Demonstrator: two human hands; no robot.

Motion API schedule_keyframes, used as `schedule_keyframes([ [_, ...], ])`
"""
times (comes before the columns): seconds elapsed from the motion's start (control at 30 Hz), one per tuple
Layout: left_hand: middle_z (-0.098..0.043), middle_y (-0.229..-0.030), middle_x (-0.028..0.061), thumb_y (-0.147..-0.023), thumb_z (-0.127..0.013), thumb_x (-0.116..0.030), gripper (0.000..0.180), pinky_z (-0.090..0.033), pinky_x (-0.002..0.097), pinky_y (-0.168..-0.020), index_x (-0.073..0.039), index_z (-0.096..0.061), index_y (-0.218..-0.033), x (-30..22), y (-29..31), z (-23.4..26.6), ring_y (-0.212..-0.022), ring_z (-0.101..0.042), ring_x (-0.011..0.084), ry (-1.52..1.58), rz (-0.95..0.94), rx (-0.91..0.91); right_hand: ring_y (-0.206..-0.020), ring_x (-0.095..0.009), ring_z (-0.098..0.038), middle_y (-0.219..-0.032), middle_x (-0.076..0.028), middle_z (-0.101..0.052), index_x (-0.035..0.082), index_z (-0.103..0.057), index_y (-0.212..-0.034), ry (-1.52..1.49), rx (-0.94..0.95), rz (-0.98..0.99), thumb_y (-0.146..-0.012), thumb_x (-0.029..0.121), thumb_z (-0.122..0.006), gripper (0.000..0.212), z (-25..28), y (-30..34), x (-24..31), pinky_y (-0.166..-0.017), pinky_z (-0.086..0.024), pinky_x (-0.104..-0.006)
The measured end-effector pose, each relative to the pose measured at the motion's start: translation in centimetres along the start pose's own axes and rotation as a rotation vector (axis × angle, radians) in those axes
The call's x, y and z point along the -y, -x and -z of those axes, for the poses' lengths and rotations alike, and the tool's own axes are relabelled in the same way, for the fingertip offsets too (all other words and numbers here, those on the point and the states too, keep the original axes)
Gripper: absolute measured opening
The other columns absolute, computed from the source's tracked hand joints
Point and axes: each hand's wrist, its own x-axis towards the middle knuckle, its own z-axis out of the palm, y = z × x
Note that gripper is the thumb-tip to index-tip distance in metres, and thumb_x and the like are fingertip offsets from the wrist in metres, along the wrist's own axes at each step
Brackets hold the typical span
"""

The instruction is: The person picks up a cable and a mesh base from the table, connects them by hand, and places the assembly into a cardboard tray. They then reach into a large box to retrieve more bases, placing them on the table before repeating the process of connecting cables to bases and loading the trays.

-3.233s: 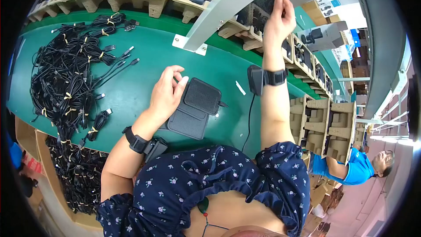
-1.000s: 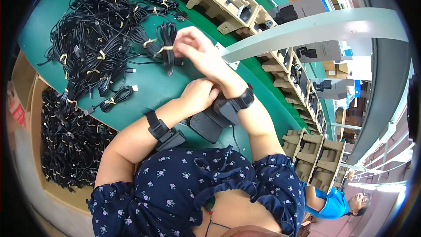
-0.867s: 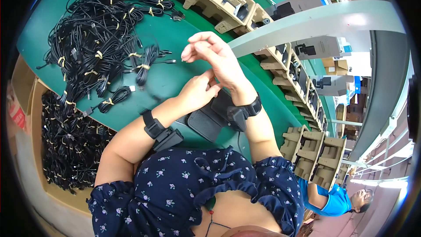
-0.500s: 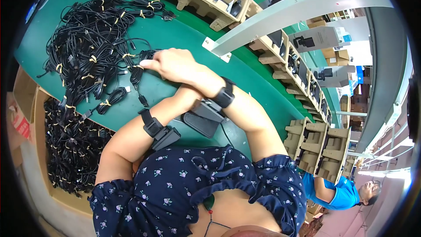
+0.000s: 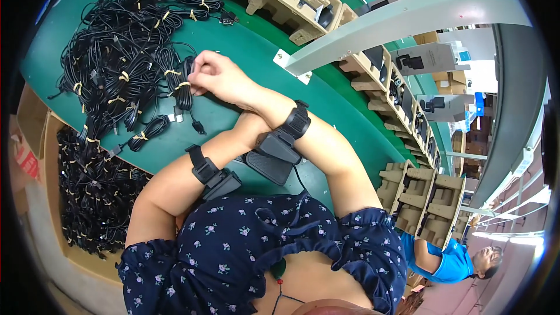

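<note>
Near the middle of the green table, my right hand (image 5: 220, 80) has its thumb and fingers closed in a pinch at the edge of a coiled black cable bundle (image 5: 183, 98) bound with a tan tie. That bundle lies along the right side of a large heap of similar black cables (image 5: 111, 64). My left forearm crosses beneath my right wrist, and the left hand (image 5: 254, 121) is mostly covered there, its fingers hidden. Black straps with small black modules sit on both forearms. A separate tied cable bundle (image 5: 148, 132) lies just left of the arms.
A cardboard box (image 5: 52, 134) full of black cables stands beside the table at left. Moulded pulp trays (image 5: 291, 0) with black parts line the far side, under a metal bracket (image 5: 402, 20). A flat black device (image 5: 269, 167) lies under my arms. Stacked trays and a co-worker (image 5: 446, 259) are at right.
My right hand has shifted slightly left and its fingers have curled at the bundle's edge. The bundle's plug end has moved a little up and right.
</note>
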Motion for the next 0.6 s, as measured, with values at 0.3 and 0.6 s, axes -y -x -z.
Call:
schedule_keyframes([
  [0.3,-0.059,-0.069,0.0131,-0.085,-0.054,-0.02,0.022,-0.045,0.039,-0.057,-0.004,-0.052,-0.1,-3.8,-1.6,-0.3,-0.062,-0.058,0.0307,-0.283,0.271,0.065,-0.081,-0.022,-0.062,-0.086,-0.013,-0.059,0.006,-0.04,-0.091,-0.19,-0.415,0.404,-0.088,0.007,-0.046,0.007,5.5,7.6,3.7,-0.073,-0.049,-0.031],
  [0.6,-0.052,-0.073,0.0019,-0.088,-0.055,-0.02,0.048,-0.033,0.0151,-0.043,-0.006,-0.033,-0.129,-7.0,-2.6,-0.1,-0.052,-0.042,0.0031,0.673,0.434,0.103,-0.068,-0.013,-0.056,-0.083,-0.008,-0.056,0.004,-0.04,-0.12,-0.232,-0.445,0.307,-0.093,0.024,-0.046,0.034,7.0,14.4,4.1,-0.065,-0.047,-0.0249],
])
